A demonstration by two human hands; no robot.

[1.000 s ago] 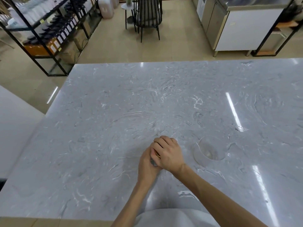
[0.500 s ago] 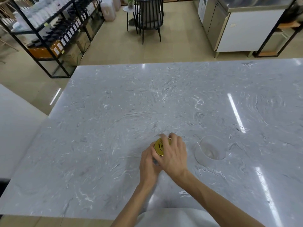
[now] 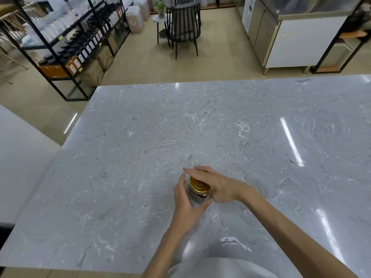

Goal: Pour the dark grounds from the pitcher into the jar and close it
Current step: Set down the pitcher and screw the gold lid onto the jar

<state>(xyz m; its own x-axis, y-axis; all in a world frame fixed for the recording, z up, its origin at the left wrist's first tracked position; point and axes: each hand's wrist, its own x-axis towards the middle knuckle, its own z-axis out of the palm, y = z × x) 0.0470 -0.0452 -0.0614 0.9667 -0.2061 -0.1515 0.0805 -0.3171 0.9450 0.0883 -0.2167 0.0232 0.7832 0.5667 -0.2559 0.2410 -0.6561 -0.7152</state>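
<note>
A small glass jar (image 3: 197,197) with dark grounds inside stands on the grey marble table (image 3: 140,157), near its front edge. A gold lid (image 3: 197,185) sits on top of the jar. My left hand (image 3: 185,201) wraps the jar's body from the left. My right hand (image 3: 216,185) lies over the lid from the right, fingers stretched across its far rim. A clear pitcher (image 3: 259,183) stands just to the right of my right hand; it looks empty.
Beyond the table's far edge lie a tiled floor, a black shelf rack with bottles (image 3: 80,43) at the left, a dark chair (image 3: 183,27) and a steel-and-white cabinet (image 3: 291,37) at the right. A white counter (image 3: 20,157) flanks the table's left side.
My right hand has turned and spread its fingers, uncovering the gold lid that it fully hid a second ago. My left hand has shifted its hold on the jar.
</note>
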